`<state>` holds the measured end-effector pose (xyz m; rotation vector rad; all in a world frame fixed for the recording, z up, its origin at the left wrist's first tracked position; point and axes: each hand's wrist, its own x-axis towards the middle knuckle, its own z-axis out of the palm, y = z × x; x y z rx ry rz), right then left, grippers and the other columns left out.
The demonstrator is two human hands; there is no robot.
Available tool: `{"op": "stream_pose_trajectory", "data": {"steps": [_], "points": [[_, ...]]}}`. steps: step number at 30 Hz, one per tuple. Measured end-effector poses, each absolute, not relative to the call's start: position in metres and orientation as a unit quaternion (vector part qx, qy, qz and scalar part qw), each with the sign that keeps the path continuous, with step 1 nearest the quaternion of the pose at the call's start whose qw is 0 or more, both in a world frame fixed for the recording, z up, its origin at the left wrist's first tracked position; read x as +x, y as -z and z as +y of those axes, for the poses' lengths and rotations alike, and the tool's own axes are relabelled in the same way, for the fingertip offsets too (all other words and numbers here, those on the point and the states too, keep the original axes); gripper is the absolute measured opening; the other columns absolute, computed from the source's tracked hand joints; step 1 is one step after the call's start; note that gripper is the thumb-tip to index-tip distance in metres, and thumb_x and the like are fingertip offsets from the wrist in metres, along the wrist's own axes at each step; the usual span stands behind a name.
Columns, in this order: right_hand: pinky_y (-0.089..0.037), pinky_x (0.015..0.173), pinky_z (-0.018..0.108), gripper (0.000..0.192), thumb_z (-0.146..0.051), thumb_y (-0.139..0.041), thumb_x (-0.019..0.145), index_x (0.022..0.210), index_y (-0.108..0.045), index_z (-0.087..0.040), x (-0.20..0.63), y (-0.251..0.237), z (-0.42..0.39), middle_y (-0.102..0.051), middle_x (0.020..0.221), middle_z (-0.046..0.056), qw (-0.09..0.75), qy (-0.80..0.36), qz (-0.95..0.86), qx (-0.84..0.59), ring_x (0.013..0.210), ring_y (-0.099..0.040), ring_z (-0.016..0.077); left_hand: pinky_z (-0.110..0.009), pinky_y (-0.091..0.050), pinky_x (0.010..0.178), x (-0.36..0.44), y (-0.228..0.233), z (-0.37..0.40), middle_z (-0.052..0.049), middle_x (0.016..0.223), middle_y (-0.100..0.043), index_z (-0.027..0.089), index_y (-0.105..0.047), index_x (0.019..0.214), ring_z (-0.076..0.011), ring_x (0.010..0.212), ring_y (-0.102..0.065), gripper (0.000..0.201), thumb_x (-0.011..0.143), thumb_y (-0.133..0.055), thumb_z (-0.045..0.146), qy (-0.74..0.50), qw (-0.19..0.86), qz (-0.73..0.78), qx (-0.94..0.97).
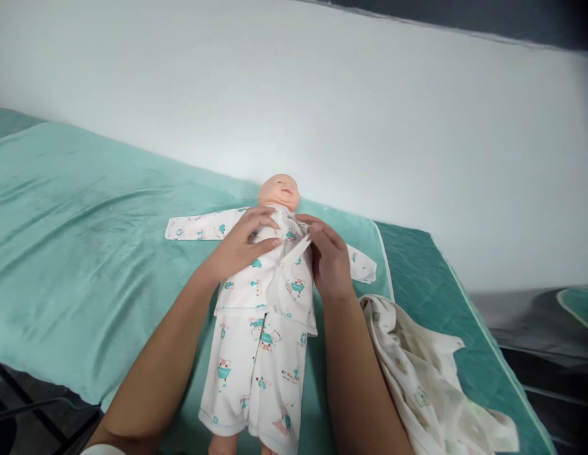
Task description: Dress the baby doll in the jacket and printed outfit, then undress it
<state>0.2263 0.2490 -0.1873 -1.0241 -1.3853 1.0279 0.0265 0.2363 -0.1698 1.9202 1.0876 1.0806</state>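
Observation:
A baby doll lies on its back, its head toward the wall. It wears a white long-sleeved shirt and matching trousers, both printed with teal and red figures. My left hand rests on one side of the doll's chest, thumb and fingers apart on the cloth. On the other side, my right hand pinches the shirt's front edge and lifts a strip of it between thumb and fingers. Below the chest the two front edges of the shirt lie close together. The doll's feet are partly cut off at the bottom.
A crumpled cream printed garment lies to the right of my right forearm. Under the doll is a light green blanket, over a darker green quilted cover whose edge shows at right. A white wall stands behind.

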Motion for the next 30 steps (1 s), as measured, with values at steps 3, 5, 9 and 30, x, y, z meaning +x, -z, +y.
{"op": "stream_pose_trajectory", "data": {"steps": [3,5,9,30], "points": [[-0.048,0.097,0.043,0.029,-0.05,-0.05,0.095,0.084,-0.059,-0.025,0.23,0.182,0.243,-0.065,0.12,0.004,0.559,-0.367,-0.595,-0.445,0.114,-0.059,0.0251,-0.043,-0.05,0.104,0.017,0.164,0.232,-0.001,0.15,-0.046,0.031,-0.073,0.098,-0.0274,0.144,-0.038,0.013,0.087,-0.066,0.035,-0.35,0.35,0.366,0.788],[-0.043,0.105,0.045,0.025,-0.046,-0.053,0.095,0.081,-0.058,-0.025,0.229,0.178,0.236,-0.065,0.12,0.004,0.529,-0.339,-0.654,-0.422,0.119,-0.057,0.0246,-0.047,-0.049,0.107,0.012,0.163,0.231,0.002,0.151,-0.047,0.031,-0.075,0.09,-0.0294,0.147,-0.033,0.008,0.083,-0.071,0.033,-0.31,0.339,0.341,0.82],[-0.033,0.116,0.049,0.009,-0.038,-0.06,0.093,0.096,-0.062,-0.029,0.221,0.175,0.22,-0.055,0.138,0.003,0.431,-0.278,-0.769,-0.382,0.135,-0.044,0.0248,-0.048,-0.047,0.109,0.008,0.165,0.232,0.003,0.154,-0.044,0.032,-0.076,0.093,-0.0305,0.149,-0.029,0.011,0.083,-0.072,0.031,-0.292,0.339,0.326,0.833],[-0.027,0.12,0.046,0.023,-0.036,-0.056,0.095,0.077,-0.062,-0.024,0.219,0.183,0.209,-0.05,0.148,-0.002,0.44,-0.348,-0.739,-0.374,0.141,-0.038,0.0231,-0.044,-0.031,0.116,0.009,0.167,0.236,-0.002,0.142,-0.054,0.021,-0.063,0.076,-0.0249,0.143,-0.034,0.022,0.089,-0.063,0.038,-0.299,0.357,0.316,0.827]]}}
